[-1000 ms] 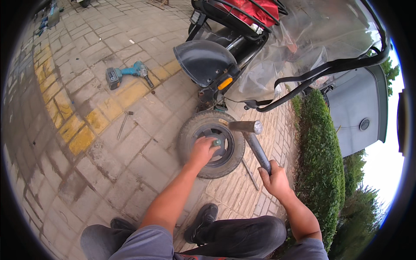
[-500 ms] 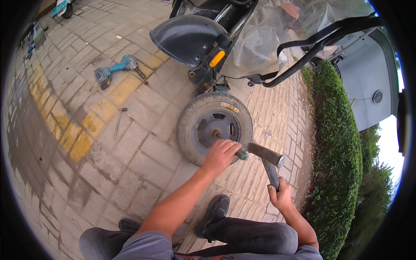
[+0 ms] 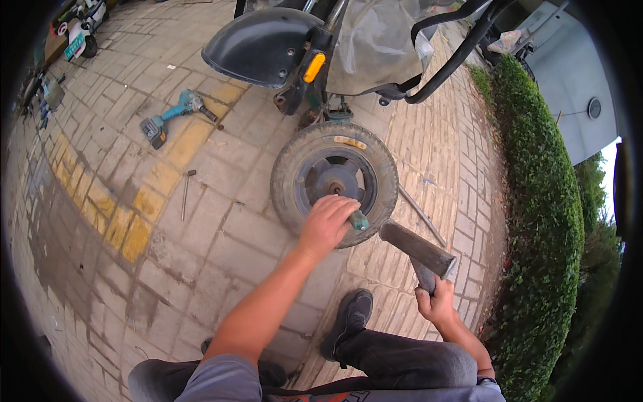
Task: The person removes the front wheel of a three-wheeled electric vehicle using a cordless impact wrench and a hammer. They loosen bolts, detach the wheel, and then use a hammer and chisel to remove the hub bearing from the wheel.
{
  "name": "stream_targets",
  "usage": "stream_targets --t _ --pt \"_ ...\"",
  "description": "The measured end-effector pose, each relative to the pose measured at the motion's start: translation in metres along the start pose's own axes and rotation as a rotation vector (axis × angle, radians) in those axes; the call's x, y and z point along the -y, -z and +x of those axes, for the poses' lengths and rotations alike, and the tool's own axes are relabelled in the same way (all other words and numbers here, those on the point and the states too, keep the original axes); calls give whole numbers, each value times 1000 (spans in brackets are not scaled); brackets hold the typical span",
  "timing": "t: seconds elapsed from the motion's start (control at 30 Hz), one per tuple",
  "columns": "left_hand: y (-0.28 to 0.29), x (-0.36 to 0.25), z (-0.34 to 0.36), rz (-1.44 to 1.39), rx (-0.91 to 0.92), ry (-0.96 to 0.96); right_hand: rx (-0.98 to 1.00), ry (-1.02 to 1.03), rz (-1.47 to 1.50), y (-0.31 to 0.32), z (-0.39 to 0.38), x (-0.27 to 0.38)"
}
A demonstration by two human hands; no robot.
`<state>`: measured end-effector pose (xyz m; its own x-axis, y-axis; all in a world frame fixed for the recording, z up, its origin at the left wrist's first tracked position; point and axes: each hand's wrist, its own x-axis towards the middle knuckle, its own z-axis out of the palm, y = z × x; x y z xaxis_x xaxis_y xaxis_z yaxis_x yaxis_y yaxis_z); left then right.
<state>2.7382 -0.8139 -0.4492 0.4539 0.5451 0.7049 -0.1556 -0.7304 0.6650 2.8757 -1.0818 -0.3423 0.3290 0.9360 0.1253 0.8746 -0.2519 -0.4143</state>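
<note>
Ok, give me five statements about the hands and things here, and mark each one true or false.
1. The right hand grips a hammer. True.
2. The left hand holds the teal power tool. False: it holds a green-ended tool, and the teal power tool lies on the paving.
3. A metal rod lies to the right of the wheel. True.
4. The hedge is left of the wheel. False: it is on the right.
5. An orange light sits beside the black fender. True.
</note>
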Motion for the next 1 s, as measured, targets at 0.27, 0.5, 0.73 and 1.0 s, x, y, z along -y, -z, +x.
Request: stream_targets --t 0.27,0.5,0.73,1.0 --pt "-1 31 -18 98 9 156 46 63 -84 14 16 23" --pt "4 0 -10 62 -16 57 28 105 -86 8 3 0" --pt "4 7 -12 130 54 -3 26 -83 -17 3 15 11" --pt "1 17 -15 93 71 -2 17 31 -64 -3 17 10"
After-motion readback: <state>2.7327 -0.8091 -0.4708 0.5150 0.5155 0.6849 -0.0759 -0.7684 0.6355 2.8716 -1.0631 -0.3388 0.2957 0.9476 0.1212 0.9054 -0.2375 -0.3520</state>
